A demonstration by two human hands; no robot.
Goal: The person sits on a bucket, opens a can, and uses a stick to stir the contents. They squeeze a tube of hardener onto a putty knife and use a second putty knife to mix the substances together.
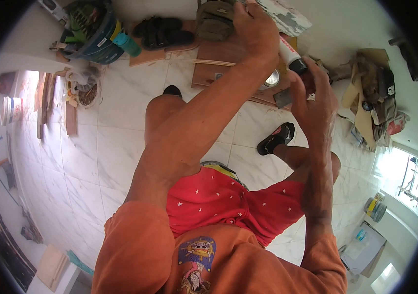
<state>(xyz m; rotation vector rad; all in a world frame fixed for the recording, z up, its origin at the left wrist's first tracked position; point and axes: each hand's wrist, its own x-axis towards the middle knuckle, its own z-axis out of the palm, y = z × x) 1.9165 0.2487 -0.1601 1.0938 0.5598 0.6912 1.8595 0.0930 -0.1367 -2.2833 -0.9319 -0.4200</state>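
Note:
My left hand (257, 32) is raised at the top, its fingers curled at a flat white-and-grey patchy piece (287, 18); the frame edge partly hides this grip. A white tube (288, 49) with red lettering and a black cap (297, 65) slants down beside the heel of that hand. My right hand (317, 93) has its thumb and index finger on either side of the cap; its other fingers are partly hidden. Behind the hands, a round metal can (271, 78) and a dark flat block (282, 98) are by a brown wooden board (206, 73).
A dark bucket of tools (98, 46) stands upper left with a teal bottle (127, 44). Black sandals (165, 33) and an olive bag (215, 20) lie behind the board. Crumpled cardboard and cloth (370, 95) are piled right; wood strips (45, 103) lean left.

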